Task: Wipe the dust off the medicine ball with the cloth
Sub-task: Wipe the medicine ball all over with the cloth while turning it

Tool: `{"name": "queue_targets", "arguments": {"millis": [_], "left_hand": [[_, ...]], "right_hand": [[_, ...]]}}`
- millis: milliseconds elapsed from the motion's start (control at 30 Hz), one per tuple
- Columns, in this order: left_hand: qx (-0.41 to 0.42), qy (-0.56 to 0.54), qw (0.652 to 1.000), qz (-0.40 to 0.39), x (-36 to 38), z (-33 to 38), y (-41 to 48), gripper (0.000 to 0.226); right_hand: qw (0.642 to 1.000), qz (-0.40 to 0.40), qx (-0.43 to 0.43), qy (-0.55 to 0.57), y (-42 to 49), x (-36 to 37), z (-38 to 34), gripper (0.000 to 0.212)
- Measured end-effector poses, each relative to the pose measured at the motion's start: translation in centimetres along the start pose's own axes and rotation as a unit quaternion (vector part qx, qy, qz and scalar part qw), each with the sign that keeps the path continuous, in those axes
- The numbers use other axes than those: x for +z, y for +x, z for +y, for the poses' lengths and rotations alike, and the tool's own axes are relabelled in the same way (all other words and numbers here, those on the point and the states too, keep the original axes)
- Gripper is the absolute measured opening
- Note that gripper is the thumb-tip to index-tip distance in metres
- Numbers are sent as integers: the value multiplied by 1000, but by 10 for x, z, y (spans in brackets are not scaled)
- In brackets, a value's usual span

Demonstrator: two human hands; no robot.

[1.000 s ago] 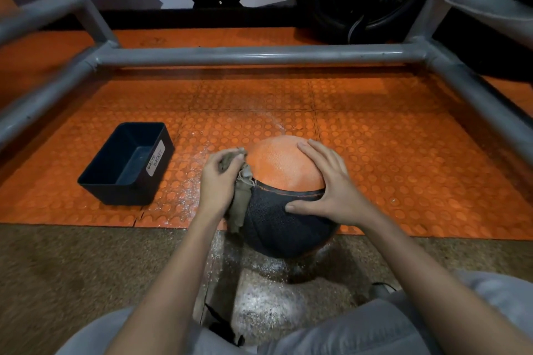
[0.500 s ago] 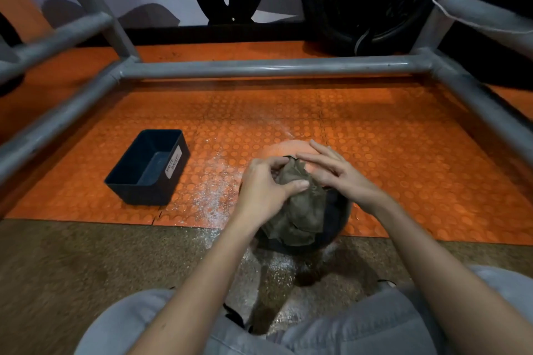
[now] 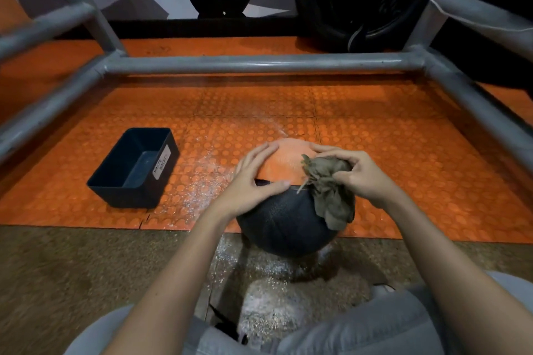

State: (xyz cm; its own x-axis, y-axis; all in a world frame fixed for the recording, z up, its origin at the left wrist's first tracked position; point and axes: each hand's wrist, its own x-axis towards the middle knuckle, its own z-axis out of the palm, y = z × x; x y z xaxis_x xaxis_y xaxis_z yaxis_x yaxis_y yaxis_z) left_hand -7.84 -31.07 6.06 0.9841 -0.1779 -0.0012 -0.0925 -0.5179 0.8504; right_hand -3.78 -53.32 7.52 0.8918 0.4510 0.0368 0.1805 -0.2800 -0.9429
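Note:
The medicine ball [image 3: 284, 222], orange on top and black below, sits on the floor at the edge of the orange studded mat. My left hand [image 3: 253, 181] rests flat on its upper left side with straight fingers. My right hand [image 3: 360, 176] grips a crumpled olive-brown cloth [image 3: 331, 196] against the ball's upper right side. The cloth hangs down over the black half. White dust lies on the floor around and in front of the ball.
A dark blue open bin [image 3: 135, 167] with a white label stands on the orange mat [image 3: 403, 153] to the left. A grey metal tube frame [image 3: 259, 62] runs around the mat. Black tyres [image 3: 360, 0] lean at the back. My knees [image 3: 360, 331] are below the ball.
The cloth passed from my left hand to my right hand and moved from the ball's left side across to its right. My left hand now lies flat on the ball.

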Motion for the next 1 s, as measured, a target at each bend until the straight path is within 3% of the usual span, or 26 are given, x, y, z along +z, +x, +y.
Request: {"name": "queue_targets", "arguments": {"millis": [100,167,267,300,333,400,467,567,633,733,800,900,1000], "left_hand": [[-9,53,998,-20,-4,0,-7,91],[-5,114,993,11,-2,1,-13,95],[-1,161,984,73,9,1,-21,109],[4,168,982,88,14,1,-23,114],[15,172,980,97,19,0,-25,118],[38,176,978,106,26,-1,-26,117],[50,171,978,107,28,-3,-26,112],[57,159,981,98,27,-4,-26,108],[58,164,980,101,27,-3,-26,112],[47,163,980,102,29,0,-24,116],[37,155,982,105,29,1,-23,116],[32,139,983,117,28,0,-22,116],[37,143,982,115,28,-2,-24,116]], "right_hand": [[983,179,-22,-37,6,4,12,55],[967,250,-27,-49,9,7,16,51],[973,228,-15,-36,8,18,12,28],[974,217,-17,-61,6,25,10,17],[969,215,-34,-117,0,35,8,20],[940,235,-96,-228,-13,50,8,35],[907,241,-188,-289,-25,60,10,30],[874,179,-288,-348,-33,63,12,21],[896,181,-267,-307,-26,52,13,20],[952,254,-85,-151,-6,23,15,9],[957,259,-32,-124,-2,18,18,10],[930,262,-124,-227,-23,45,11,21],[901,190,-232,-314,-45,61,8,24]]}}
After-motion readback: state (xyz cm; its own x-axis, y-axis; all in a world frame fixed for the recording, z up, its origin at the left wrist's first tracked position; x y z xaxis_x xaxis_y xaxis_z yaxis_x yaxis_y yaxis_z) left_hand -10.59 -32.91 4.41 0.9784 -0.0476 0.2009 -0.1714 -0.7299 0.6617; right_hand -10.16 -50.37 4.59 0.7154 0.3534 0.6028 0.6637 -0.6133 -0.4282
